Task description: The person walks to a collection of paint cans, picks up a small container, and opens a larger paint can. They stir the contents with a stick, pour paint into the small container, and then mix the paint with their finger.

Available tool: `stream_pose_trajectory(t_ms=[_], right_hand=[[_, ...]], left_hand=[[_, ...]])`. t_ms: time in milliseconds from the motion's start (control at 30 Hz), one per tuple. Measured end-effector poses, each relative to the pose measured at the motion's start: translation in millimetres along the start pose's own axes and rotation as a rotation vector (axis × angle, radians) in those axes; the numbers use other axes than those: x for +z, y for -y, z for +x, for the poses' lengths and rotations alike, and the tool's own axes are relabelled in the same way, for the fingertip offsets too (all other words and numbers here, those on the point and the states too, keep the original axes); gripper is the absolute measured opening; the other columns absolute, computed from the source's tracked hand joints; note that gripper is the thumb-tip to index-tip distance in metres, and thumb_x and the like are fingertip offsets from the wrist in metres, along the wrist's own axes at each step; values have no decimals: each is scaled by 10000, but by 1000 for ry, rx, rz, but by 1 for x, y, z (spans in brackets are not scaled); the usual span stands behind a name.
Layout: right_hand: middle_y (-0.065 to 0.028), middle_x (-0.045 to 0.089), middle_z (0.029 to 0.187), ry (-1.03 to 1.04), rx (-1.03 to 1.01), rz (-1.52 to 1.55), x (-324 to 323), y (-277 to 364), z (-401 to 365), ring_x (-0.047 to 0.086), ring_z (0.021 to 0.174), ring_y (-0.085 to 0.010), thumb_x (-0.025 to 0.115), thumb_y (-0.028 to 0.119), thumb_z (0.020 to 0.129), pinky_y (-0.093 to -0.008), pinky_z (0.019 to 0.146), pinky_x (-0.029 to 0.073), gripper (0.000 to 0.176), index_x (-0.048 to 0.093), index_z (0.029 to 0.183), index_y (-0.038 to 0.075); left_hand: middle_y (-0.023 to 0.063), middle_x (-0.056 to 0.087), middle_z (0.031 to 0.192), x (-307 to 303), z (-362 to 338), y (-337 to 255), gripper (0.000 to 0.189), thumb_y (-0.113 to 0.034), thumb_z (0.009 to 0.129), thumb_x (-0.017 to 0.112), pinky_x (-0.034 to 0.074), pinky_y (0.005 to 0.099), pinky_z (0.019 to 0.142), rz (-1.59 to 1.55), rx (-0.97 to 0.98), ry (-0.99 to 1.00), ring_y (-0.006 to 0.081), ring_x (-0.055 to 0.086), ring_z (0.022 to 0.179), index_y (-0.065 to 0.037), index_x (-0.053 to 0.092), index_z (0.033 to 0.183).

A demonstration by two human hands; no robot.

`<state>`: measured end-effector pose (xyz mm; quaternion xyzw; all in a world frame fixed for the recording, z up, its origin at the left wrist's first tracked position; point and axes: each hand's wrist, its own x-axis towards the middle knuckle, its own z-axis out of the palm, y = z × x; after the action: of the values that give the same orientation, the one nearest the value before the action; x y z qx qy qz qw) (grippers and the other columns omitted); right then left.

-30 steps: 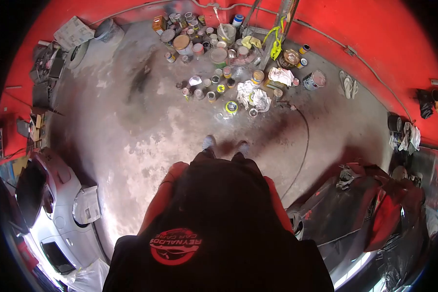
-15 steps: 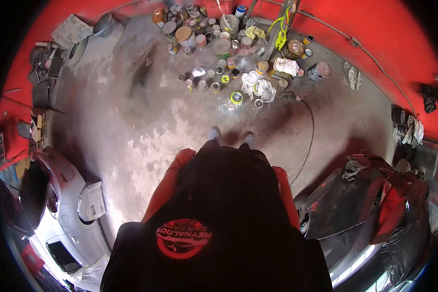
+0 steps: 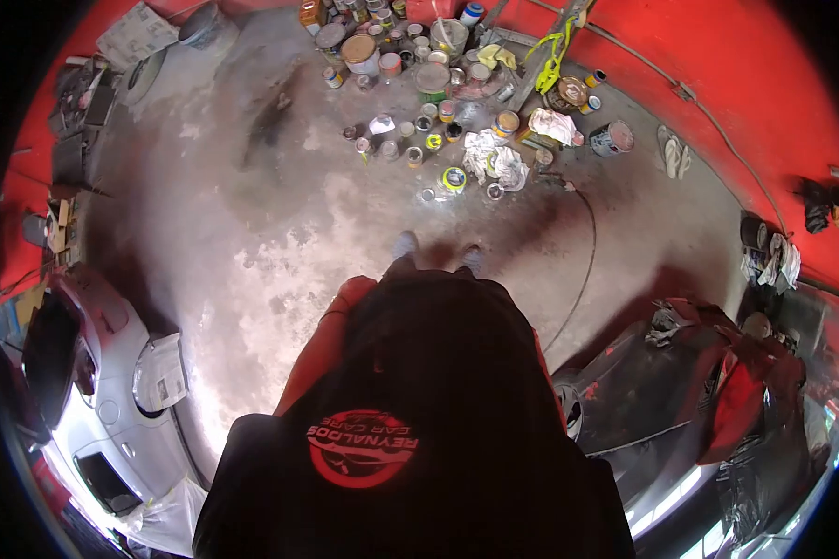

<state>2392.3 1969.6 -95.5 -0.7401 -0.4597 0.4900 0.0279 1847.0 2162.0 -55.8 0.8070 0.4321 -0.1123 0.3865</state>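
Observation:
I look straight down my own body: a black shirt with a red round logo (image 3: 362,450), and my two shoes (image 3: 435,250) on a stained concrete floor. My left arm hangs by my side. Only the back of my left hand (image 3: 352,289) shows at my waist, and its fingers are hidden against the shirt. My right hand is behind my body; only a sliver of my right arm (image 3: 537,349) shows. Neither hand touches any visible object. A cluster of paint cans (image 3: 410,84) and a crumpled white rag (image 3: 490,160) lie on the floor ahead of my feet.
A white car with paper-masked parts (image 3: 112,391) stands at the left. At the right is a dark car under plastic sheeting (image 3: 680,410). A hose (image 3: 583,270) curves across the floor. Red walls (image 3: 718,56) ring the space, and sandals (image 3: 671,149) lie by the right wall.
The view has drifted a little, so the cans sit higher in the frame. My right arm shows less than before. My left arm has stayed at my side.

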Motion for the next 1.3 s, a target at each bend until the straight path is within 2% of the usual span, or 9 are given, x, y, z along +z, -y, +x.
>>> stream_pose_trajectory(t_ms=[133,433,600,800,900,1100,1200,1233,1300], right_hand=[[-167,772,1276,-25,28,26,-2,8,-6,697,1247,-379,518,438,1085,-501,1093,534,461,760,1323,127],[-168,774,1259,-79,80,79,1,16,-18,702,1231,-378,522,439,1082,-500,1080,538,459,761,1313,122],[-168,776,1250,-102,98,103,6,17,-24,706,1221,-378,525,439,1080,-499,1074,541,458,762,1307,120],[-168,778,1238,-114,109,111,9,23,-29,709,1210,-378,528,440,1078,-497,1065,544,457,763,1299,117],[-168,779,1233,-105,114,111,10,30,-31,711,1204,-377,530,440,1076,-497,1061,545,456,764,1296,115],[-169,780,1221,-74,113,92,15,40,-24,715,1193,-377,533,440,1074,-496,1053,548,456,764,1289,112],[-169,781,1216,-58,109,78,15,46,-17,717,1187,-377,534,441,1073,-495,1049,549,455,765,1285,110],[-169,782,1214,-50,110,74,14,48,-16,717,1186,-377,535,441,1073,-495,1047,550,455,765,1284,110],[-169,782,1210,-39,107,71,14,52,-13,719,1182,-377,536,441,1072,-495,1045,551,455,765,1281,109]], left_hand=[[151,814,1045,-26,-4,-21,289,-385,964,636,617,542,923,51,-74,127,381,777,1055,-147,790,1019],[146,809,1029,-25,-13,-2,274,-389,968,635,616,555,906,-109,-110,9,388,774,1028,-159,778,1005],[151,808,1035,-39,-2,-4,279,-402,974,636,617,553,894,56,-113,139,394,773,1026,-165,780,1010],[168,810,1066,-48,1,1,328,-428,986,632,623,549,897,60,-118,165,392,781,1047,-143,791,1010],[177,810,1065,-45,1,7,349,-432,986,633,624,550,902,1,-129,124,398,782,1050,-121,791,996],[188,798,1035,-33,9,28,321,-402,974,639,617,545,897,94,22,97,409,770,1040,-114,780,984],[184,776,1019,-18,8,44,267,-368,967,638,598,548,913,20,66,-37,403,749,1051,-131,756,996],[175,758,1014,-17,11,46,237,-346,963,641,581,553,929,80,37,51,397,732,1066,-134,730,1018],[183,767,1029,-19,9,48,241,-337,962,640,585,556,925,80,-3,48,406,737,1055,-119,739,982]])
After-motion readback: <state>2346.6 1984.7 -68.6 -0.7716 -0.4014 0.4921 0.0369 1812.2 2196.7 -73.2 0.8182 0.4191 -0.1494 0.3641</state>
